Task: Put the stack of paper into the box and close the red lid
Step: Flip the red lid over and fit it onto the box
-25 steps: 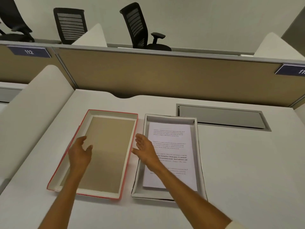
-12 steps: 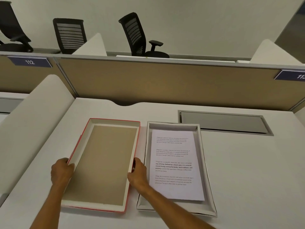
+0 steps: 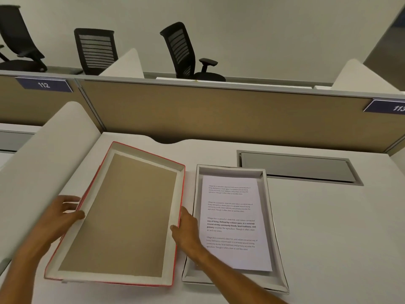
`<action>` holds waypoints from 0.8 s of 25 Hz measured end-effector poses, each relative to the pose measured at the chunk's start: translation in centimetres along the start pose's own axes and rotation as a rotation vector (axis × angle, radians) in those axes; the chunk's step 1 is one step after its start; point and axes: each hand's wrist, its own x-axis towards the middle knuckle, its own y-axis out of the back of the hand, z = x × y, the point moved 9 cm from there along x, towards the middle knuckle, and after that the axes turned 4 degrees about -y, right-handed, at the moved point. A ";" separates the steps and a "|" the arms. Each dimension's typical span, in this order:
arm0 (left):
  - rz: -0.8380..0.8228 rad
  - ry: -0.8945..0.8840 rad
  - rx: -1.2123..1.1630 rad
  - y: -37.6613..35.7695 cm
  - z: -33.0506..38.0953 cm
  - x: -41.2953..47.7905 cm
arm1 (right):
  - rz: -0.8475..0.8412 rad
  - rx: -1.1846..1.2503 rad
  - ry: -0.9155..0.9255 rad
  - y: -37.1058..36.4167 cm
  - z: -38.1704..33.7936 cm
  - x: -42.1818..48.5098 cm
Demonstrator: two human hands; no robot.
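Observation:
The red lid [image 3: 122, 216] is upside down, showing its brown inside and white walls, and its far end is tilted up off the desk. My left hand [image 3: 62, 212] grips its left wall. My right hand [image 3: 186, 227] grips its right wall. Just to the right lies the shallow white box [image 3: 266, 194], open, with the stack of printed paper [image 3: 232, 218] flat inside it. My right forearm crosses the box's near left corner.
The white desk [image 3: 328, 238] has a grey cable hatch [image 3: 298, 167] at the back right. A tan partition [image 3: 219, 113] closes the far edge and a white curved divider [image 3: 43, 163] the left side. Black office chairs stand beyond.
Both hands went from hovering over the lid to gripping its side walls. The lid has lifted off the desk and swung slightly, its far end now raised.

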 end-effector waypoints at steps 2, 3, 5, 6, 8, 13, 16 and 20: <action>0.040 -0.076 0.040 0.3 2.4 -1.7 | -0.007 0.025 0.050 0.2 -2.8 -0.7; 0.062 -0.110 0.067 0.4 3.6 -2.5 | -0.031 0.034 0.069 -0.1 -4.1 -0.8; 0.103 -0.171 0.097 0.2 5.8 -4.1 | -0.109 0.066 0.114 -1.1 -7.2 -1.6; 0.121 -0.201 0.106 -0.1 6.9 -4.8 | -0.150 0.101 0.128 -1.6 -8.7 -2.0; 0.158 -0.255 0.129 -0.5 9.0 -6.3 | -0.233 0.221 0.116 -2.7 -11.5 -3.2; 0.206 -0.393 0.220 -2.2 13.2 -9.8 | -0.328 0.415 0.045 -3.8 -15.1 -4.0; 0.202 -0.452 0.249 -3.4 14.7 -11.3 | -0.270 0.413 0.074 -2.5 -15.6 -3.9; 0.035 -0.434 0.204 -5.6 14.9 -11.7 | -0.234 0.434 0.059 -0.7 -15.1 -4.0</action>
